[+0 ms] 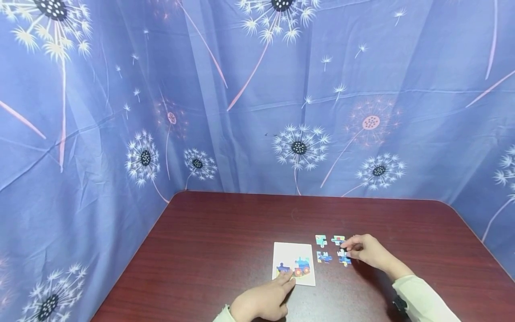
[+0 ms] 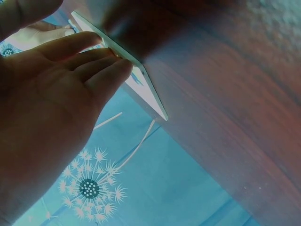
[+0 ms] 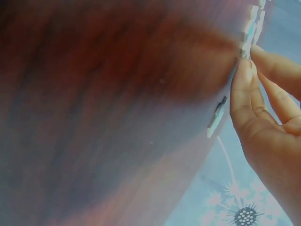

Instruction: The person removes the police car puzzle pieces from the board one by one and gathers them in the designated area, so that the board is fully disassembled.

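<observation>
A white puzzle board (image 1: 293, 250) lies on the table, partly filled with a colourful vehicle picture. My left hand (image 1: 263, 299) rests its fingertips on the board's lower part, its fingers (image 2: 106, 77) nearly straight in the left wrist view. To the right of the board, my right hand (image 1: 370, 252) pinches the edge of a blue and white puzzle piece (image 1: 343, 258) between thumb and fingers. In the right wrist view, the fingertips (image 3: 243, 70) hide part of that piece. Other loose pieces lie close by: a green one (image 1: 320, 240), a blue one (image 1: 323, 257) and a multicoloured one (image 1: 338, 239).
The dark red wooden table (image 1: 209, 237) extends around the board and pieces. A blue curtain (image 1: 249, 147) with dandelion prints hangs along its back and sides.
</observation>
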Tool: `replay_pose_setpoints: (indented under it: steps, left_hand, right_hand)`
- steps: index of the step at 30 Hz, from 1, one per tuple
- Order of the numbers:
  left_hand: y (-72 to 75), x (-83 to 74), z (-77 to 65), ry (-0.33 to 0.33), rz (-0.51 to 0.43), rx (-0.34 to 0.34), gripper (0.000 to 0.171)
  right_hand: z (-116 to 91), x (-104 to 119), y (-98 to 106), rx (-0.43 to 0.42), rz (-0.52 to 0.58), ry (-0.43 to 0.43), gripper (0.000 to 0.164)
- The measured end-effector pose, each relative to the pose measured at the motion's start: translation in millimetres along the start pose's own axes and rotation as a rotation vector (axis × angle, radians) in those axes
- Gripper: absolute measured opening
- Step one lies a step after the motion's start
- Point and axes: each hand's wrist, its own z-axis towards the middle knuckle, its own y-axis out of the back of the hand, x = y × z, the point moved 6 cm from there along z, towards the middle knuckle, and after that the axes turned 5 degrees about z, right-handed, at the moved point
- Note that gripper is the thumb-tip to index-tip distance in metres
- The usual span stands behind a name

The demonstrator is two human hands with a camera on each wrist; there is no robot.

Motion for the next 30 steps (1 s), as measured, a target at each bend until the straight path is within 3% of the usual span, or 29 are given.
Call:
replay_pose_setpoints:
  steps: [12, 30]
  left_hand:
    - [-0.3, 1.4, 0.9, 0.002, -0.005, 0.004, 0.062]
    - [1.9, -1.4, 0.3, 0.0, 0.012, -0.005, 0.062]
  right_hand:
    - [12, 28, -13, 0.004, 0.028, 0.155, 0.022]
    - [33, 56, -72, 0.185, 0.138, 0.141, 0.03]
